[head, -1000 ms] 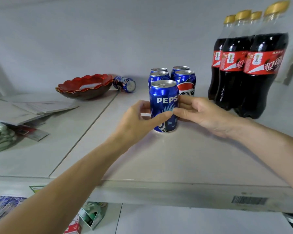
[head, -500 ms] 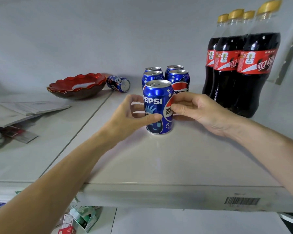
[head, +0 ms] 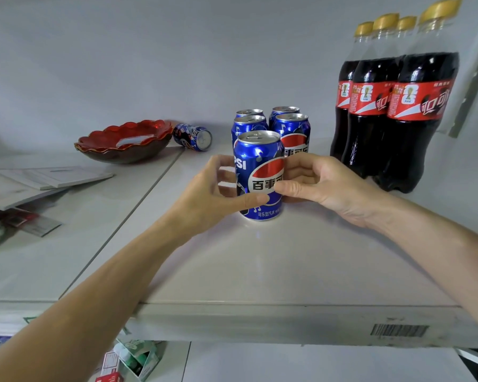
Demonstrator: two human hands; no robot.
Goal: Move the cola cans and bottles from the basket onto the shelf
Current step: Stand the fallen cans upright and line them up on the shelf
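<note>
A blue Pepsi can (head: 260,161) stands upright on the white shelf (head: 260,271), in front of several more upright Pepsi cans (head: 294,130). My left hand (head: 215,194) curls round the front can from the left, thumb across its lower front. From the right, my right hand (head: 318,186) grips the same can, its thumb touching the logo. Another Pepsi can (head: 193,136) lies on its side behind the bowl. Several cola bottles (head: 389,111) with red labels and gold caps stand at the back right. The basket is out of view.
A red scalloped bowl (head: 124,142) sits at the back left. Papers and booklets (head: 47,177) lie on the left shelf section. A lower shelf holds small cartons (head: 135,359). The shelf's front edge carries a barcode sticker (head: 398,330).
The front can has turned between both hands: the PEPSI lettering swung left and the round logo now faces me. The can stayed at the same spot on the shelf.
</note>
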